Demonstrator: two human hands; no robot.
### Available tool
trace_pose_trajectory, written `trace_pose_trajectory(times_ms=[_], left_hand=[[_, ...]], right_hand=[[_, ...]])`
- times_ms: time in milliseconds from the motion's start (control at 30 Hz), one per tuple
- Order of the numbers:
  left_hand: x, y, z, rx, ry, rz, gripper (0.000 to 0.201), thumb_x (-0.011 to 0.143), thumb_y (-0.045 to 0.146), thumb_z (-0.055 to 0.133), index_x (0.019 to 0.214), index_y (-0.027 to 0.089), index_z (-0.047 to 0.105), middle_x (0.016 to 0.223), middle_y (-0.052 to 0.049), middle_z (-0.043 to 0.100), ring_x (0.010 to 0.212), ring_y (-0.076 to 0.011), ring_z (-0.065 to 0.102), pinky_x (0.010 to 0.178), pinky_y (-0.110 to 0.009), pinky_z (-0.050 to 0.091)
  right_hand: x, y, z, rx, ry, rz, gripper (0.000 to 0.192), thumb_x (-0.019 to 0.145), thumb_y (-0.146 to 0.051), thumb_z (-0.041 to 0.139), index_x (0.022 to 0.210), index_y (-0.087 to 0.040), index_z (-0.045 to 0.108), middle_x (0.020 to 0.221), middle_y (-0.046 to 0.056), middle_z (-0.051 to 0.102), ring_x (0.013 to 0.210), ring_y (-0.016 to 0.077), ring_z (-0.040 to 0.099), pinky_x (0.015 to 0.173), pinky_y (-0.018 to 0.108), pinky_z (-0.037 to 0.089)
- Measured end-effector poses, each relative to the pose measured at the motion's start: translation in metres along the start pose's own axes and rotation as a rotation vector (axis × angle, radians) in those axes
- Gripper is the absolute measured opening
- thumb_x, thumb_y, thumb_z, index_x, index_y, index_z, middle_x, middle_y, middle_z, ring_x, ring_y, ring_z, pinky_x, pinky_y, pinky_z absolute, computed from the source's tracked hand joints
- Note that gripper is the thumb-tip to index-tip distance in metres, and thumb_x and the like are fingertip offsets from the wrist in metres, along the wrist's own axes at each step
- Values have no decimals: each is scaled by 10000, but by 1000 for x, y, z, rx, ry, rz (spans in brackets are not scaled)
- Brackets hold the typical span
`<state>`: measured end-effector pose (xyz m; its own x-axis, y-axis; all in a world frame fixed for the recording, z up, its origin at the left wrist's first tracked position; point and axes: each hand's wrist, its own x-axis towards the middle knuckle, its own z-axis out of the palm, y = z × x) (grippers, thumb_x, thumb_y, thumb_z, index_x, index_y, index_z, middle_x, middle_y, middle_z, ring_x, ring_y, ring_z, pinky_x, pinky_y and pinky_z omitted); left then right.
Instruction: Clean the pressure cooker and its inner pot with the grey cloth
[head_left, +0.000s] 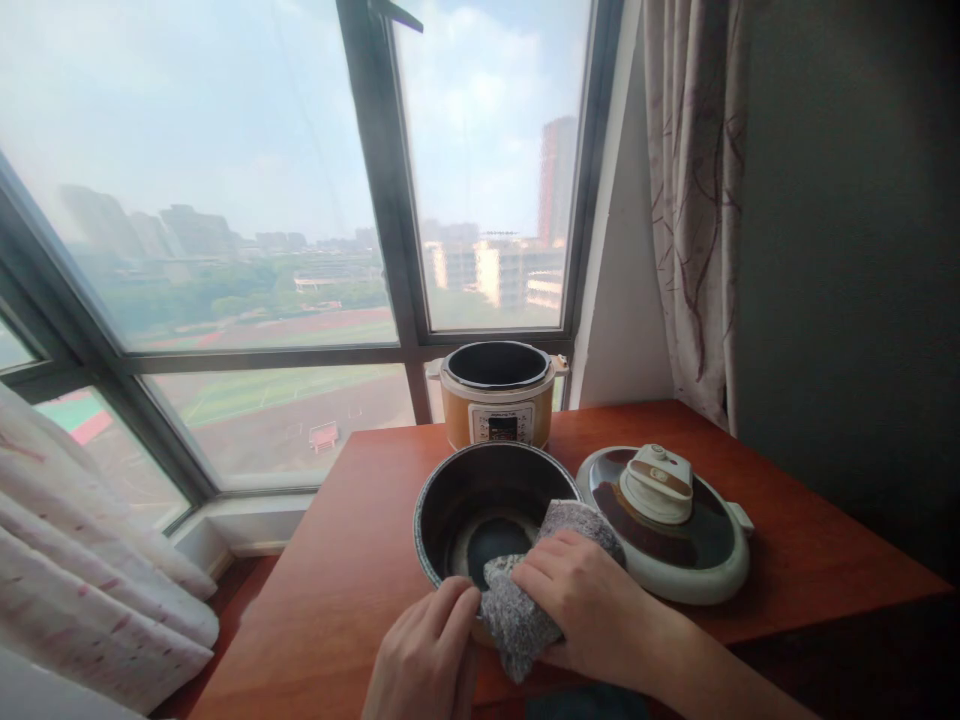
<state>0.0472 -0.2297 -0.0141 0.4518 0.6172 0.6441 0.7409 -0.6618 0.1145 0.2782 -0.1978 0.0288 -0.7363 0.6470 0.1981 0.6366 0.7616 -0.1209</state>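
A dark inner pot (457, 500) with a pale speckled rim is at the table's near middle, its open mouth facing up toward me. My left hand (427, 645) grips the near left part of its rim, fingers closed over the edge. In my right hand (577, 590) is a grey cleaning cloth (521, 620), draped over the near right rim with part of it inside the pot. The cloth hides that stretch of rim. Behind the pot stands the pressure cooker body (459, 405), uncovered, with a control panel on its front. Its lid (712, 520) lies to the right.
The reddish-brown wooden table (337, 570) bears all of these. A large window (262, 180) rises behind it. Curtains hang at the left (97, 560) and right (694, 200), and a dark wall (840, 250) is on the right.
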Motion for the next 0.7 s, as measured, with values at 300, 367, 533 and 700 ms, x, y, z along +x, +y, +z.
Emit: trace_pose_trajectory(times_ms=[300, 367, 533, 700], left_hand=[[-2, -17, 7, -84, 30, -132, 247, 962, 112, 366, 784, 219, 499, 722, 7, 536, 583, -108, 536, 558, -183, 416], [0, -32, 4, -141, 30, -119, 252, 964, 112, 360, 769, 213, 486, 720, 8, 523, 583, -100, 515, 563, -174, 411], [16, -69, -9, -347, -56, -48, 255, 925, 85, 345, 743, 202, 480, 728, -5, 542, 622, -103, 525, 583, -176, 430], [23, -85, -7, -321, -9, -74, 264, 869, 53, 347, 722, 200, 509, 754, -20, 588, 653, -116, 579, 609, -194, 478]], right_hand=[[8, -10, 5, -17, 3, -44, 328, 810, -403, 738, 994, -192, 568, 968, 34, 676, 860, 224, 581, 736, 346, 347], [5, 0, -1, -3, -22, -73, 319, 818, -411, 734, 990, -191, 581, 953, 33, 681, 857, 219, 589, 746, 340, 356], [-5, 34, -14, 107, -22, -130, 238, 845, -347, 715, 1019, -207, 633, 983, 33, 691, 944, 209, 596, 894, 326, 374], [-5, 43, -14, 128, -9, -85, 244, 823, -300, 723, 1040, -211, 656, 1017, 43, 687, 989, 219, 581, 947, 342, 371]])
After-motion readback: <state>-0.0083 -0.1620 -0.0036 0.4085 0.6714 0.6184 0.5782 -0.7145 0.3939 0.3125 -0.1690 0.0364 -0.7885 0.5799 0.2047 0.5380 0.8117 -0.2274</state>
